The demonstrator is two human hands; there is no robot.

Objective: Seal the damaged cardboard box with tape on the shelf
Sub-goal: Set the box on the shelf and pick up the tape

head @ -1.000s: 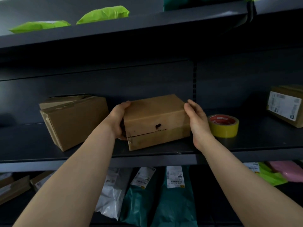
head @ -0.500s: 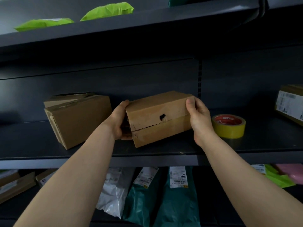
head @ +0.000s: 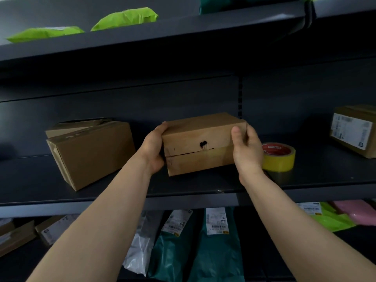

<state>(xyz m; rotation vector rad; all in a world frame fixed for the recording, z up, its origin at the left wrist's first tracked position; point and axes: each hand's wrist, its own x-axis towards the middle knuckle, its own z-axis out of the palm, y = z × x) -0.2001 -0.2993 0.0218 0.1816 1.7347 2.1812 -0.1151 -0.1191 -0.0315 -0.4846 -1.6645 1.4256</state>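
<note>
The damaged box (head: 199, 139) is held between both hands above the front of the middle shelf (head: 315, 180), with its holed, split face turned toward the camera. The left hand (head: 153, 148) grasps its left end and the right hand (head: 248, 153) clasps its right end, thumb on the front. One yellow tape roll (head: 279, 158) lies just beside the right hand. There are three boxes at this shelf: the held one, a plain box (head: 89, 153) to its left, and a labelled box (head: 355, 131) at the far right.

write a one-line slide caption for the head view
Left hand and right hand grip the torn cardboard box at the dark shelf, a yellow tape roll just to its right.
</note>
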